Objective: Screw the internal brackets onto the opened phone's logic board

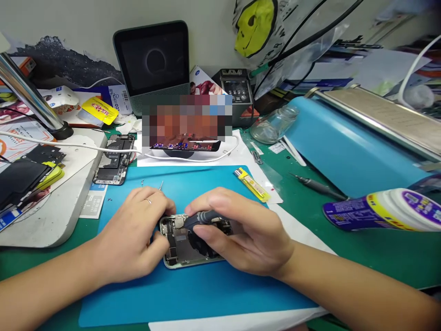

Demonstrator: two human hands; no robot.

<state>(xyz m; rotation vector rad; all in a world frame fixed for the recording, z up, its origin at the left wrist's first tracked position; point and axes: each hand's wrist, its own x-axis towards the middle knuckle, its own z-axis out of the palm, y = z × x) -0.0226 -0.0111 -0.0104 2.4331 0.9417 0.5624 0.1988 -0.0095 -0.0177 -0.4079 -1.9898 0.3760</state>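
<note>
The opened phone lies on the blue mat upon the bench. The fingers of the right hand grip a dark tool over it, probably for work on inside parts; those of the left hand curl at its left end, gripping or not, I cannot tell. The next move seems to need a light touch

On my green bench, a dark-screened smart display stands before the wall. To my right I see a glass jar beside a blue sheet, and nearer me a white-capped purple bottle.
</note>
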